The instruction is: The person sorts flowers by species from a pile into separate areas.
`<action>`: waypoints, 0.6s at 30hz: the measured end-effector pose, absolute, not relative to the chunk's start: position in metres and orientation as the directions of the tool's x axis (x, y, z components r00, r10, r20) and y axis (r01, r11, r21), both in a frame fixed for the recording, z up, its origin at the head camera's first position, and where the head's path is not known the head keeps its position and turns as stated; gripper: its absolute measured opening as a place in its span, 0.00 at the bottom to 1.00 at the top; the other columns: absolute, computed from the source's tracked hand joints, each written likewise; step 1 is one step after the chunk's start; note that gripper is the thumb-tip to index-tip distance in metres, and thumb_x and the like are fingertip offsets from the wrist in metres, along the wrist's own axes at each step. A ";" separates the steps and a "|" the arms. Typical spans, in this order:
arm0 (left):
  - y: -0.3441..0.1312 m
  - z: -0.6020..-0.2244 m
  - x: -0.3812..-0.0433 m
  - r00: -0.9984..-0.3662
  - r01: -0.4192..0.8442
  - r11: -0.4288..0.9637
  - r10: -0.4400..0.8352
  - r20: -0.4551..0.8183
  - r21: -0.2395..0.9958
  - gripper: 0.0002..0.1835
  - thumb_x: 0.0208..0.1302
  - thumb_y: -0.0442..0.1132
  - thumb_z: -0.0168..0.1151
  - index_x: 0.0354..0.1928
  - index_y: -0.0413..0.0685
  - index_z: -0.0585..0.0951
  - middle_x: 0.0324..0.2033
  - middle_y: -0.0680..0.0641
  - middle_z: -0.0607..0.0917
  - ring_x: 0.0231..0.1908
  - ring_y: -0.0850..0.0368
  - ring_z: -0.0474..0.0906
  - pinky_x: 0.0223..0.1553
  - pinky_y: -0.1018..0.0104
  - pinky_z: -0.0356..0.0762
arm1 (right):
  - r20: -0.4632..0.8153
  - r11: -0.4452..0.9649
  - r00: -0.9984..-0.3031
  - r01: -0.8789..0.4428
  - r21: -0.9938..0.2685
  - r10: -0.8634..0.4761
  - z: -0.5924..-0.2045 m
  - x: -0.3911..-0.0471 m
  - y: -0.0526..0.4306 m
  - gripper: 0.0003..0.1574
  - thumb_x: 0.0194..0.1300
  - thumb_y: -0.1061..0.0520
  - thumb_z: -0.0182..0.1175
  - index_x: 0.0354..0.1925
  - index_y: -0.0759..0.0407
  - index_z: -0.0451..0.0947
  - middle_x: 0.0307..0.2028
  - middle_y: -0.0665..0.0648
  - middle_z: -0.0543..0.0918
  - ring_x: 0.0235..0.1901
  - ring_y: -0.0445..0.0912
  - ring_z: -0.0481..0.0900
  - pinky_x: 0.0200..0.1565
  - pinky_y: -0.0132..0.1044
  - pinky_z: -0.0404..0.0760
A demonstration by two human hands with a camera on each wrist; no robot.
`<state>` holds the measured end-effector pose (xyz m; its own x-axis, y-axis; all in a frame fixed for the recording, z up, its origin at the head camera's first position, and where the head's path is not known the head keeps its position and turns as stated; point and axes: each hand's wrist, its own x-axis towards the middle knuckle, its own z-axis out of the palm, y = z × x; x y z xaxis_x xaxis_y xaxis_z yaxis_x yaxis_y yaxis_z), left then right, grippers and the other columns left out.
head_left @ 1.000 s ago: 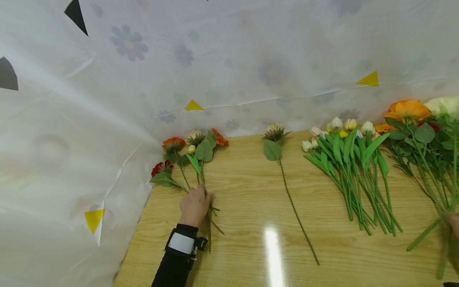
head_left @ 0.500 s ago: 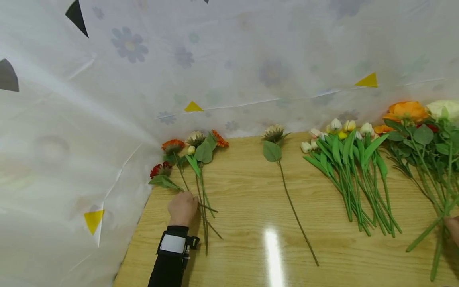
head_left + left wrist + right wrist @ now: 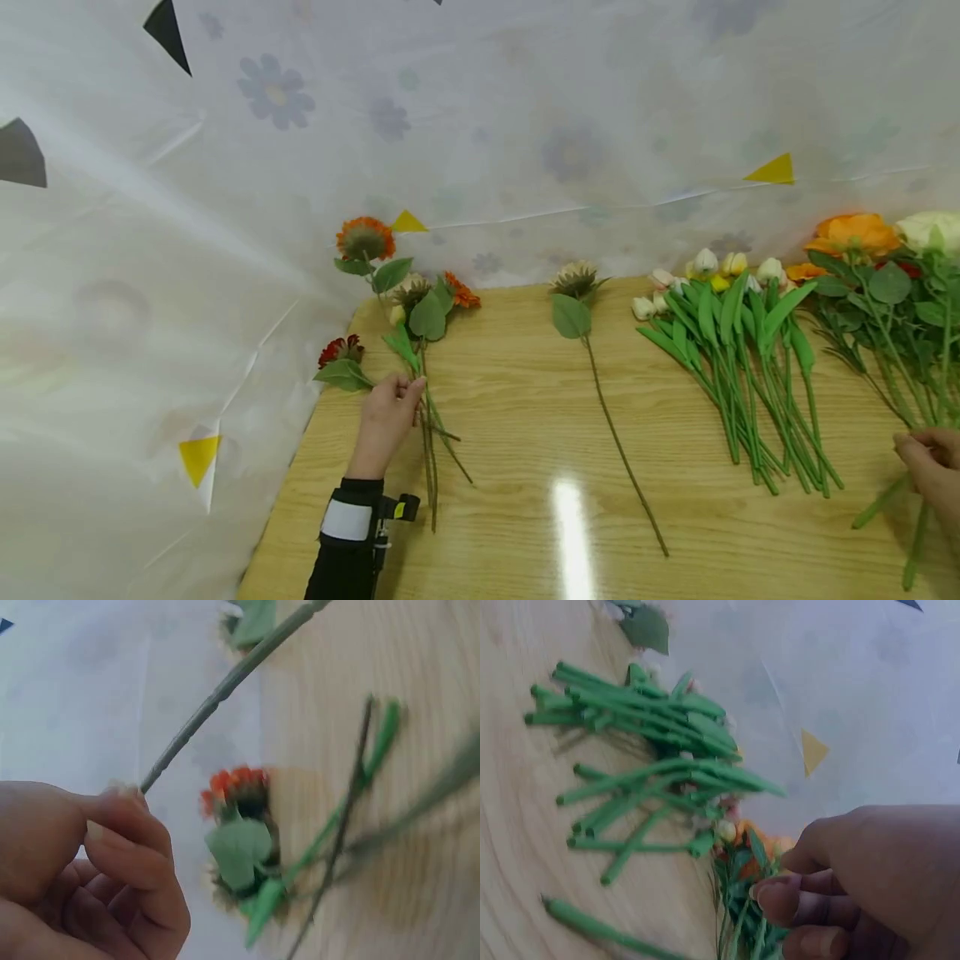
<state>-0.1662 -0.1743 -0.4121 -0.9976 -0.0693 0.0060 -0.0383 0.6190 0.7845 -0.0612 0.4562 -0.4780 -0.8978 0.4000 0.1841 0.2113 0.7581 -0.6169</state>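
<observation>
My left hand (image 3: 392,408) pinches the stem (image 3: 225,690) of an orange flower between thumb and forefinger. Its daisy-like head (image 3: 366,238) stands raised at the back, above the other blooms. Beside the hand lie a dark red flower (image 3: 341,352), a cream flower (image 3: 411,289), a second orange flower (image 3: 461,290) and a green-leaved tulip (image 3: 405,346), their stems crossing. At the right edge my right hand (image 3: 937,467) hovers over the stems of the large roses, fingers loosely curled with nothing seen between them in the right wrist view.
A single cream flower (image 3: 576,279) lies mid-table on its long stem. Right of it is a bundle of pale tulips (image 3: 742,358), then large orange (image 3: 855,233) and white roses (image 3: 930,233). Plastic sheeting (image 3: 525,125) walls the back and left of the wooden table (image 3: 517,467).
My left hand has shifted left, taken the orange flower's stem and raised its head off the table. My right hand has come further into view, its fingers now off the rose stems.
</observation>
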 end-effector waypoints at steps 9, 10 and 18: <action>-0.110 -0.400 -0.151 -0.970 0.043 0.397 0.236 -0.056 0.917 0.13 0.72 0.50 0.59 0.38 0.48 0.78 0.26 0.46 0.84 0.22 0.49 0.81 0.17 0.68 0.71 | 0.029 0.828 -0.997 -0.081 -0.555 -0.078 -0.405 -0.069 0.332 0.19 0.80 0.51 0.47 0.40 0.62 0.78 0.19 0.50 0.73 0.15 0.38 0.64 0.19 0.34 0.60; -0.101 -0.400 -0.150 -0.961 0.053 0.382 0.270 -0.057 0.923 0.13 0.72 0.51 0.59 0.38 0.48 0.78 0.26 0.47 0.84 0.22 0.50 0.80 0.17 0.69 0.71 | 0.029 0.791 -0.993 -0.111 -0.602 -0.117 -0.404 -0.070 0.318 0.17 0.79 0.51 0.48 0.41 0.59 0.78 0.20 0.49 0.73 0.15 0.38 0.64 0.19 0.34 0.61; -0.036 -0.401 -0.140 -0.896 0.096 0.267 0.442 -0.033 0.959 0.13 0.70 0.51 0.60 0.37 0.48 0.77 0.26 0.44 0.85 0.20 0.54 0.79 0.15 0.71 0.69 | 0.090 0.427 -0.878 -0.315 -0.848 -0.470 -0.408 -0.075 0.220 0.11 0.77 0.55 0.51 0.43 0.56 0.79 0.18 0.47 0.75 0.15 0.34 0.68 0.19 0.30 0.68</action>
